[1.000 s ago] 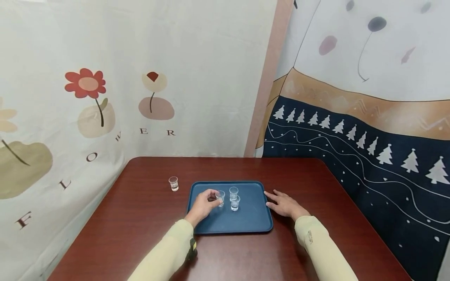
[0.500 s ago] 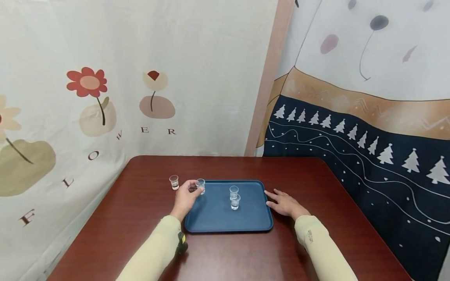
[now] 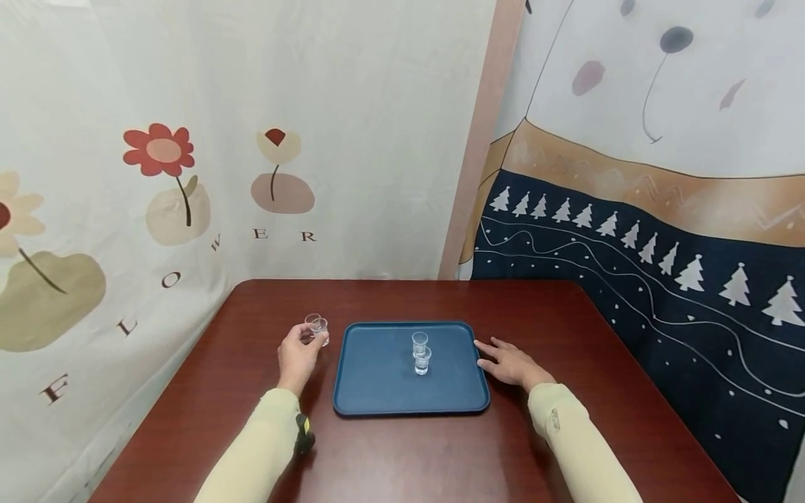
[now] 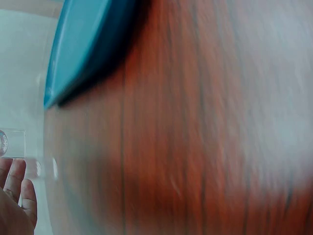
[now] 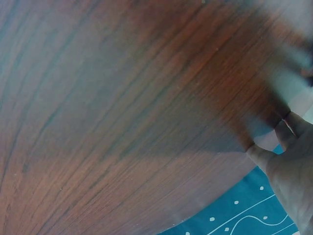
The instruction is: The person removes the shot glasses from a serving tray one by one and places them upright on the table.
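Observation:
My left hand (image 3: 298, 356) pinches a small clear shot glass (image 3: 321, 331) between thumb and fingers, left of the blue tray (image 3: 377, 398). Another shot glass (image 3: 311, 318) stands just behind it, mostly covered by the held glass and the fingers. In the left wrist view the hand (image 4: 17, 200) shows at the lower left edge with the clear glass (image 4: 13, 142) at its fingertips. On the tray, two shot glasses stand close together, a rear one (image 3: 419, 340) and a front one (image 3: 423, 362). My right hand (image 3: 512, 365) lies with fingers spread, fingertips at the tray's right edge.
The red-brown wooden table (image 3: 402, 454) reaches back to a printed cloth wall (image 3: 377, 175). To the right hangs a dark blue cloth (image 3: 629, 293) with white trees. A strapped device (image 3: 305, 433) sits on the left wrist.
My left hand has lifted a shot glass off the tray and carried it left, beside the glass on the table. The right hand stays at the tray's edge.

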A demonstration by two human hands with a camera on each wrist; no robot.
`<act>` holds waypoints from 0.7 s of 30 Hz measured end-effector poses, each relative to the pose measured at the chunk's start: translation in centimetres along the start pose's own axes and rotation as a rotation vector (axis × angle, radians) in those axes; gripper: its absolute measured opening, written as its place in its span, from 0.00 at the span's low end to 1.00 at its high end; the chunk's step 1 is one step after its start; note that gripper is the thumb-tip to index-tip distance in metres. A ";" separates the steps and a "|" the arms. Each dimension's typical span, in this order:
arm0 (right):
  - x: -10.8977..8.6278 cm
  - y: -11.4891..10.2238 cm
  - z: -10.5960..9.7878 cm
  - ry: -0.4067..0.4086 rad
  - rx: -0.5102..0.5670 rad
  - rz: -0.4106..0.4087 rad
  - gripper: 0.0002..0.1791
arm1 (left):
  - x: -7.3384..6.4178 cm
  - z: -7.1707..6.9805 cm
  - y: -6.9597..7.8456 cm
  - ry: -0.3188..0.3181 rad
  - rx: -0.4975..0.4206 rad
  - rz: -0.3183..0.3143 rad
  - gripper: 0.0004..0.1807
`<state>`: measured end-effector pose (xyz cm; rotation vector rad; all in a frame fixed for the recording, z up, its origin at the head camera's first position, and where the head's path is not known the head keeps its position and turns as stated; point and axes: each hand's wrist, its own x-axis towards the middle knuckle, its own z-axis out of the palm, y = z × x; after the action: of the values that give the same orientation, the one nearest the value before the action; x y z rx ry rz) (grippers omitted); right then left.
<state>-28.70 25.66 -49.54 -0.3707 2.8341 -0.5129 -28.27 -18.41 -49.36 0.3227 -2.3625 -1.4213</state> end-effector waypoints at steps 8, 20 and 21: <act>0.0 0.0 0.0 0.001 0.008 -0.005 0.31 | 0.5 -0.5 -1.1 0.024 0.030 -0.046 0.22; -0.1 -0.1 0.0 -0.003 0.002 0.010 0.31 | 0.9 -0.8 -2.2 0.031 0.101 -0.049 0.20; 0.0 -0.1 0.0 -0.003 0.001 0.009 0.31 | 0.9 -0.8 -2.3 0.030 0.103 -0.048 0.20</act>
<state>-28.64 25.58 -49.45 -0.3585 2.8316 -0.5114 -28.71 -20.41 -50.90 0.4278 -2.4240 -1.3088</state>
